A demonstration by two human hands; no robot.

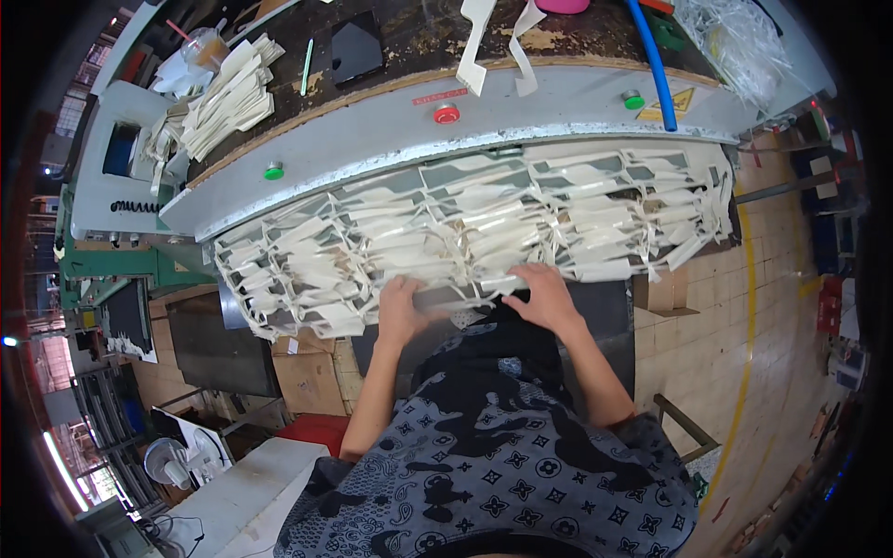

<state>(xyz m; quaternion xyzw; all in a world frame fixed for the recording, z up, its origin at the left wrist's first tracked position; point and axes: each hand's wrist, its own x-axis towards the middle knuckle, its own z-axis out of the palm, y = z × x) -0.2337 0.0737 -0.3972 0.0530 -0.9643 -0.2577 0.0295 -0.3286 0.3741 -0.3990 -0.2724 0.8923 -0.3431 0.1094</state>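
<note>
A wide, tangled layer of cream sheet offcuts (484, 228), full of cut-out gaps, lies across the bed in front of me. At its near edge, left of centre, my left hand (400, 307) rests with its fingers against the strips and its thumb spread to the right, slightly blurred. My right hand (547, 296) touches the same edge further right. Its fingers bend over the strips while its thumb stands apart, pointing inward. Between the two hands the strips sag and are smeared by motion. Some fingertips are hidden among the offcuts.
A grey machine beam (353, 153) spans behind the offcuts, with a red button (446, 113) and green buttons. On the ledge above lie a stack of cream cut pieces (228, 102), a dark block (357, 46) and a blue tube (654, 65). A cardboard box (666, 290) stands right.
</note>
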